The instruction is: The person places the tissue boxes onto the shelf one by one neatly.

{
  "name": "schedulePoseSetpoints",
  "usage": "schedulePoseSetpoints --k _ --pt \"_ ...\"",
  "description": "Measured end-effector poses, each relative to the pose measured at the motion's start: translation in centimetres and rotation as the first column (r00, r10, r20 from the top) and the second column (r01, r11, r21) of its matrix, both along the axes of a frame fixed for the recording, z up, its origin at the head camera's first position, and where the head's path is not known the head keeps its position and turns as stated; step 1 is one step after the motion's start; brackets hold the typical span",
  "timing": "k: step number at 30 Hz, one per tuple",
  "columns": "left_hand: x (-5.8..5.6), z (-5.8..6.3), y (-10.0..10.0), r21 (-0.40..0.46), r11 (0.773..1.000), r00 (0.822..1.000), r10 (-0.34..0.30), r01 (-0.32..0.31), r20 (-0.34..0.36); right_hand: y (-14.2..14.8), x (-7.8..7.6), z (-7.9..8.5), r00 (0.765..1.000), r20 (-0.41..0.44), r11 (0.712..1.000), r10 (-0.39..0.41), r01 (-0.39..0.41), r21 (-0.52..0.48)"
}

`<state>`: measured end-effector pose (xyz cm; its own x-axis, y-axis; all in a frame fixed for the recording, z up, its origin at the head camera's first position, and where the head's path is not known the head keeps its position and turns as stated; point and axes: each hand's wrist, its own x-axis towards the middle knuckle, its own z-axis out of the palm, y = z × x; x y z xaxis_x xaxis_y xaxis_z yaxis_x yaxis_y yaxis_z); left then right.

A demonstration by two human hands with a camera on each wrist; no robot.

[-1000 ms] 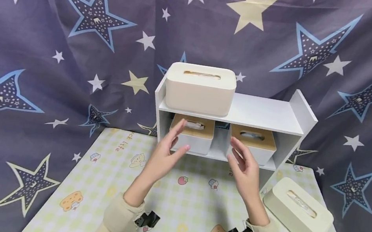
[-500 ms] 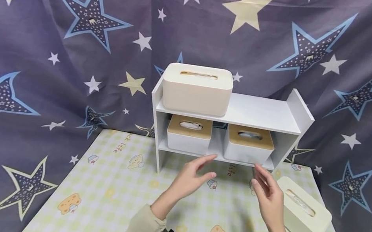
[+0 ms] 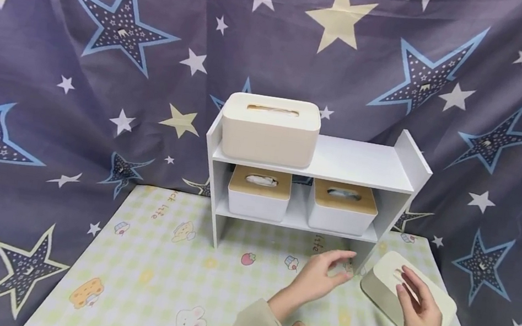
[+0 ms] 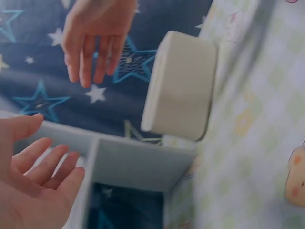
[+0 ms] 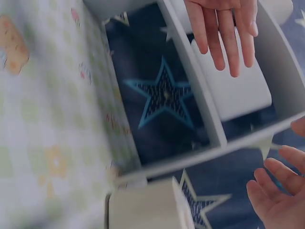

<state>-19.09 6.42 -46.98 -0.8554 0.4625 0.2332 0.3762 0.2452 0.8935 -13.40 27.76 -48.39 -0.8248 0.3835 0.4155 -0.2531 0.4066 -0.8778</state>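
A cream tissue box sits at an angle on the tablecloth, right of the shelf; it also shows in the left wrist view as a pale box. Over its near right side hangs my right hand, fingers loosely bent, hiding part of the lid and slot. In the left wrist view this hand appears apart from the box. My left hand hovers left of the box, thumb and fingers spread, holding nothing. In the right wrist view my right hand has relaxed fingers around nothing.
A white two-tier shelf stands at the back. A larger cream tissue box occupies its upper left. Below are two white tissue boxes with wooden lids, one left and one right. A starry curtain hangs behind the checked tablecloth.
Both hands have moved right and down from in front of the shelf's lower boxes to beside and over the cream tissue box on the table. The boxes keep their places.
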Motion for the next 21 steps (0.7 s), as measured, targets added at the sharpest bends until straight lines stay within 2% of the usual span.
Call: schedulePoseSetpoints --k 5,9,15,19,21 --pt "-0.7 -2.1 2.8 0.074 0.997 0.998 0.024 -0.028 0.06 2.4 1.1 -1.2 0.992 0.06 0.994 -0.113 0.113 0.014" --pt "-1.2 -3.3 4.6 0.113 0.992 0.994 0.045 -0.056 0.095 4.3 1.8 -1.9 0.971 0.101 0.976 -0.218 0.219 0.006" --pt "-1.5 -4.9 6.1 0.007 0.999 0.997 0.041 -0.041 0.067 5.9 2.6 -3.7 0.93 0.135 0.936 -0.342 0.35 -0.037" --pt "-1.8 -5.9 7.0 -0.075 0.997 0.997 0.017 -0.011 0.082 6.4 2.7 -5.1 0.903 0.152 0.912 -0.403 0.411 -0.024" --pt "-2.0 -6.3 7.6 -0.126 0.992 0.995 -0.005 0.018 0.1 6.7 2.8 -5.7 0.888 0.188 0.904 -0.419 0.428 -0.009"
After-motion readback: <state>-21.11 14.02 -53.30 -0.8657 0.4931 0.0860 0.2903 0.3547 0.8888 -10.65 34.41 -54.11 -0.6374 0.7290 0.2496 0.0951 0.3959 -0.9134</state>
